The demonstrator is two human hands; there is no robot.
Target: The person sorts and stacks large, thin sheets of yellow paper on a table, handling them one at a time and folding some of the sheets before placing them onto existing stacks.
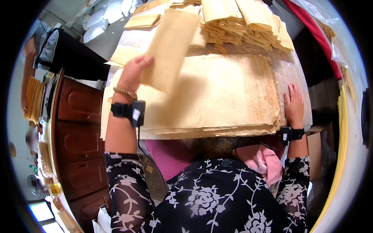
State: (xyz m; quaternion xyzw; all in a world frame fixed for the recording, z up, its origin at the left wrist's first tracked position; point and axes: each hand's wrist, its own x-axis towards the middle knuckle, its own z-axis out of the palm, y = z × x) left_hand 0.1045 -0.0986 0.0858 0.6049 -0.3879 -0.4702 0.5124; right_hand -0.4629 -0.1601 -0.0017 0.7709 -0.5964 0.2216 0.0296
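Observation:
My left hand (134, 72) pinches the side edge of a folded pale-yellow sheet (173, 46), thin and slightly rough, with the thumb on top. This folded sheet is held tilted above a broad stack of flat yellow sheets (229, 91), its shadow falling on them. The stack's right side is ragged and browner. Beside that side, my right hand (294, 101) rests flat on the table (281, 73) with its fingers stretched out and nothing in it. Both wrists wear a black strap with a small box.
A pile of folded yellow sheets (244, 23) stands at the far right of the table, with smaller folded ones (142, 21) at the far left. Left of the table are a brown wooden cabinet (81, 101) and another person (46, 46) holding a yellow bundle. White sacks (101, 19) lie behind.

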